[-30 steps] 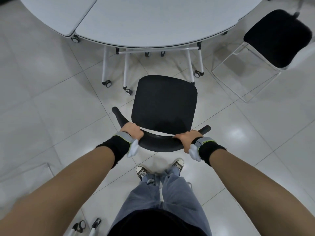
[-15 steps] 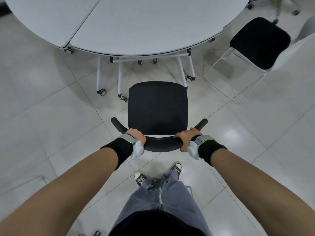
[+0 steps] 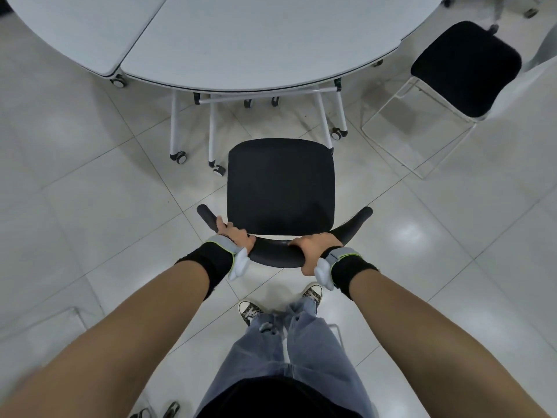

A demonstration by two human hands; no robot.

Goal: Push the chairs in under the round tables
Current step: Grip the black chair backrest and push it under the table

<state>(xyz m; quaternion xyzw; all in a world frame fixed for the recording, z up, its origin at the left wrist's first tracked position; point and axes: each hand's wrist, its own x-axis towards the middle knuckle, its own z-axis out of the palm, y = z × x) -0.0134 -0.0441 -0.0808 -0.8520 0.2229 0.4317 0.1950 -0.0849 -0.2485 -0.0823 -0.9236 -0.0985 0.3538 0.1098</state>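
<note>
A black chair with a curved black backrest stands right in front of me, its seat facing the round white table. The seat's front edge sits near the table's white wheeled legs, still outside the tabletop's rim. My left hand grips the backrest's left part. My right hand grips it just right of centre. Both wrists carry black bands with grey devices. A second black chair with a white wire frame stands at the upper right, out from the table.
White glossy floor tiles surround the chair. A seam splits the tabletop into two sections at the upper left. My jeans and sneakers are directly behind the chair. Another chair's castors show at the top right corner.
The table's edge has come nearer in view and the chair has straightened square to it. Both hands keep the same hold on the backrest.
</note>
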